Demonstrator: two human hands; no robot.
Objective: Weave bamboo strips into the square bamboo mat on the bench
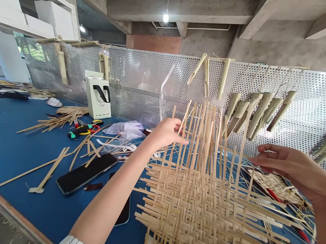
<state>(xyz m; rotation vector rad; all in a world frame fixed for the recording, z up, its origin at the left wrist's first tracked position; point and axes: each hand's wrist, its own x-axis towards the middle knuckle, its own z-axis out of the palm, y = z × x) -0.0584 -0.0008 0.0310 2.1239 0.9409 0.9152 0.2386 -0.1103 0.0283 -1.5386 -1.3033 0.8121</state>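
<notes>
A partly woven mat of flat bamboo strips (193, 210) lies on the blue table, its far strips (208, 140) bent upward in a fan. At the mat's far left, my left hand (168, 132) is closed around a bamboo strip among the raised ones; its fingertips are partly hidden behind them. Off to the right, my right hand (286, 166) pinches the end of a thin bamboo strip (244, 156). That strip seems to run crosswise behind the raised ones towards my left hand. Loose strip ends stick out along the mat's left and right sides.
Left of the mat lie a black phone (87, 173), scissors (92, 129) and a bundle of bamboo strips (61, 118). A second phone (124, 211) is partly under my left forearm. Behind stand a paper bag (97, 97) and a perforated metal screen (138, 79) hung with bamboo tubes.
</notes>
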